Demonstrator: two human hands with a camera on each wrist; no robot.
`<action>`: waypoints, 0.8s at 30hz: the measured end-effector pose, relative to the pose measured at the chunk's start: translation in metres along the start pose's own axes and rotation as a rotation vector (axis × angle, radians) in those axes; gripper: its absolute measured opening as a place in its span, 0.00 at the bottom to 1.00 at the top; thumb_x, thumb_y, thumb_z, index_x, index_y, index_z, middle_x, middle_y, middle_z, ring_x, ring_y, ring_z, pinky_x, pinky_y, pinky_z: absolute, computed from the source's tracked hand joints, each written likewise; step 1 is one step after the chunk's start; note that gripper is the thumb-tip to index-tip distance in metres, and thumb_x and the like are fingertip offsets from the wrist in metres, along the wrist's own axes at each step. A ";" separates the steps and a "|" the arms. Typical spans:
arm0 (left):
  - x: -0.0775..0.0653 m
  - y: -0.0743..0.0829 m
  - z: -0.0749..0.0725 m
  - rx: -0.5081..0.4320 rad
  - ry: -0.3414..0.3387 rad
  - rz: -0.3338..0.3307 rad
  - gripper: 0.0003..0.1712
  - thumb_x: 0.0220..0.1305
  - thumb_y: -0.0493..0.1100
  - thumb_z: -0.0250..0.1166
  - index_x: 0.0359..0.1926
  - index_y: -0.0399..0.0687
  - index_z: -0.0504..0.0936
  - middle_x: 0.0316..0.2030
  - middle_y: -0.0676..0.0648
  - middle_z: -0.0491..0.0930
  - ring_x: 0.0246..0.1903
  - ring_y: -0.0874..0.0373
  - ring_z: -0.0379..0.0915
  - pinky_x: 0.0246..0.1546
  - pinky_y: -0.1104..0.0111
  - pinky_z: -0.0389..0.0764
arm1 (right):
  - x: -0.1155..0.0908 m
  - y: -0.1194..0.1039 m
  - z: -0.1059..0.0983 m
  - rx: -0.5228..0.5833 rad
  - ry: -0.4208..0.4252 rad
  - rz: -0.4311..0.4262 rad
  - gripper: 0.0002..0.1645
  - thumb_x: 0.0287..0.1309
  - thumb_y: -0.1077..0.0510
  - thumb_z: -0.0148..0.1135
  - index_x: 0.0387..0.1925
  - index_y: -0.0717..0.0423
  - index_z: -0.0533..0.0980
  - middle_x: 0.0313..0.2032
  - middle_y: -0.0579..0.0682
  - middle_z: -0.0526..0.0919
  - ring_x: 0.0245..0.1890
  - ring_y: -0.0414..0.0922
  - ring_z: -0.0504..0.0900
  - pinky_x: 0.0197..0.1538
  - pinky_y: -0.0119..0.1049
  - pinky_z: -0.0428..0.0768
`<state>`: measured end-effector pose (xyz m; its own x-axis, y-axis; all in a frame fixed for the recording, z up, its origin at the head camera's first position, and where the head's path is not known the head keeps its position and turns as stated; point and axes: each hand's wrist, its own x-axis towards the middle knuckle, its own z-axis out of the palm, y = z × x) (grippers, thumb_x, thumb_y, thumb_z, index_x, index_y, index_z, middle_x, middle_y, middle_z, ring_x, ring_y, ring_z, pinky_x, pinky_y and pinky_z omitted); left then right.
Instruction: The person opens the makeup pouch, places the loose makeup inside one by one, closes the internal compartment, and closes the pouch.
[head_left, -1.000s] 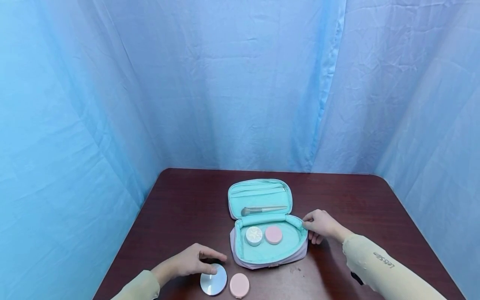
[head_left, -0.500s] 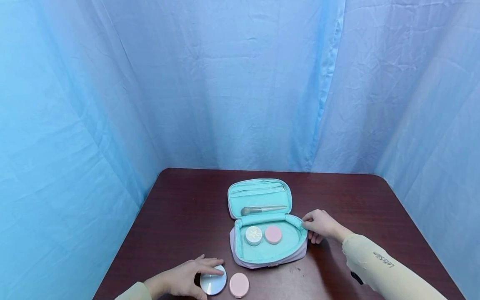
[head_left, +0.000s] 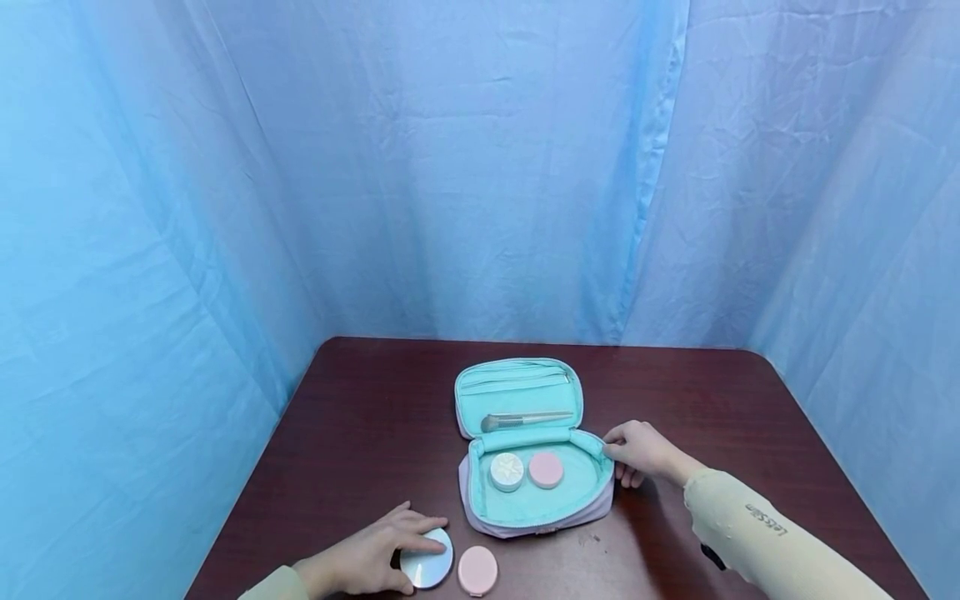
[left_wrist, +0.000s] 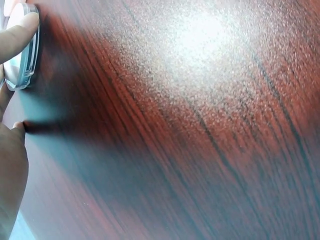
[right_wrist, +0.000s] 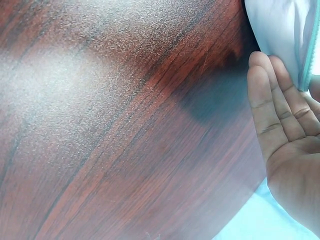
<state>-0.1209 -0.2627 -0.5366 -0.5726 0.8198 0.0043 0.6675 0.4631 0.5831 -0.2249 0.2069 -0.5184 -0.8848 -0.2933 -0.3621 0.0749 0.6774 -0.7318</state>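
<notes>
My left hand grips a silvery round compact at the front of the table. In the left wrist view the thumb lies on the near rim of this compact, which has a clear edge. Other fingers reach over its top and far side. A pink round compact lies just right of it. My right hand pinches the right rim of an unzipped cosmetic bag, thumb inside and fingers outside. In the right wrist view these fingers lie against the bag's pale outer side.
A white patterned round case and a pink round case sit in the bag's mint-lined base. A makeup brush lies along its folded-back lid. Blue curtains enclose the dark wooden table at the back and sides.
My left hand has drawn back towards me, and its thumb has come round from the top of the silvery compact to its near edge. The right hand has kept its hold.
</notes>
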 end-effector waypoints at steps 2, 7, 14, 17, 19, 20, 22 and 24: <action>0.001 -0.001 0.000 0.009 0.009 0.011 0.39 0.48 0.41 0.80 0.64 0.56 0.82 0.69 0.46 0.74 0.67 0.51 0.69 0.67 0.41 0.68 | 0.000 0.000 0.000 -0.005 0.001 -0.004 0.14 0.70 0.61 0.59 0.50 0.66 0.83 0.20 0.56 0.82 0.18 0.51 0.83 0.23 0.43 0.85; 0.002 -0.003 0.000 0.038 0.020 0.055 0.38 0.48 0.41 0.80 0.64 0.53 0.83 0.68 0.45 0.75 0.63 0.53 0.70 0.61 0.61 0.77 | 0.001 0.001 0.001 -0.014 0.004 -0.009 0.14 0.70 0.61 0.59 0.50 0.66 0.82 0.20 0.55 0.82 0.18 0.51 0.83 0.23 0.43 0.85; 0.004 -0.002 -0.004 0.038 0.000 0.049 0.36 0.49 0.40 0.79 0.63 0.51 0.83 0.67 0.45 0.76 0.63 0.53 0.71 0.59 0.64 0.79 | 0.000 -0.001 0.001 -0.023 0.004 -0.012 0.14 0.70 0.62 0.58 0.50 0.66 0.82 0.20 0.55 0.82 0.18 0.51 0.83 0.23 0.43 0.85; 0.005 -0.002 -0.007 0.018 -0.014 0.032 0.36 0.50 0.40 0.79 0.63 0.50 0.83 0.67 0.44 0.76 0.64 0.51 0.71 0.60 0.64 0.79 | -0.001 -0.002 0.002 -0.025 0.008 -0.015 0.14 0.70 0.62 0.58 0.50 0.67 0.82 0.20 0.56 0.82 0.18 0.51 0.83 0.23 0.43 0.85; 0.006 -0.003 -0.010 0.017 -0.014 0.027 0.35 0.51 0.40 0.79 0.63 0.50 0.83 0.67 0.44 0.76 0.64 0.51 0.71 0.60 0.63 0.79 | -0.002 -0.002 0.002 -0.028 0.008 -0.018 0.14 0.70 0.62 0.58 0.50 0.67 0.82 0.20 0.56 0.82 0.18 0.52 0.84 0.23 0.43 0.85; 0.006 -0.003 -0.012 0.017 -0.013 0.024 0.35 0.51 0.40 0.78 0.63 0.49 0.83 0.67 0.44 0.76 0.64 0.51 0.71 0.60 0.63 0.79 | -0.002 -0.002 0.002 -0.030 0.007 -0.018 0.14 0.71 0.62 0.58 0.51 0.67 0.82 0.20 0.55 0.82 0.18 0.52 0.84 0.23 0.43 0.85; 0.007 -0.003 -0.015 0.024 -0.009 0.022 0.35 0.52 0.40 0.78 0.64 0.49 0.82 0.67 0.43 0.76 0.64 0.51 0.71 0.60 0.62 0.79 | -0.002 -0.002 0.002 -0.034 0.007 -0.017 0.14 0.71 0.62 0.58 0.51 0.67 0.82 0.20 0.55 0.82 0.18 0.52 0.84 0.23 0.43 0.85; 0.008 -0.003 -0.019 0.028 -0.004 0.015 0.35 0.53 0.41 0.78 0.64 0.50 0.82 0.67 0.43 0.75 0.64 0.51 0.71 0.60 0.62 0.79 | -0.001 -0.001 0.002 -0.036 0.010 -0.011 0.14 0.71 0.62 0.59 0.51 0.67 0.82 0.20 0.55 0.82 0.18 0.52 0.84 0.23 0.43 0.85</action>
<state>-0.1368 -0.2636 -0.5232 -0.5602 0.8283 0.0096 0.6893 0.4597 0.5600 -0.2229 0.2053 -0.5182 -0.8899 -0.2947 -0.3483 0.0484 0.6981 -0.7144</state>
